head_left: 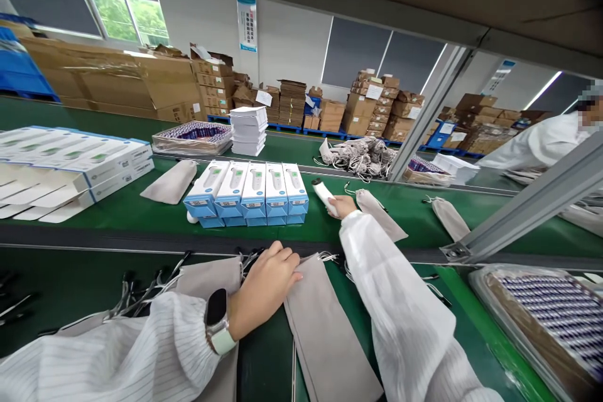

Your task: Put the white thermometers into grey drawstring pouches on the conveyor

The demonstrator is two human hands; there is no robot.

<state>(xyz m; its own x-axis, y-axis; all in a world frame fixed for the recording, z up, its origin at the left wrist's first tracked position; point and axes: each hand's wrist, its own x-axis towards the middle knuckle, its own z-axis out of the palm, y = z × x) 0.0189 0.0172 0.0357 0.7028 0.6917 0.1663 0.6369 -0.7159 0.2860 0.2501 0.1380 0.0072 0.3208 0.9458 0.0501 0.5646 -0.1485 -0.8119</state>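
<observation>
Boxes on bench, L of R hand; cartons far L, pouch btwn; stacked pouches nearer, R of L hand.

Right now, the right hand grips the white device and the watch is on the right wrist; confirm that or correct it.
The wrist is wrong: the head view shows the watch on the wrist of the left hand. The right hand does grip the white device.

The left hand is palm down, its fingers bent and close together — the right arm extends farther forward, the right hand curled in a grip.
</observation>
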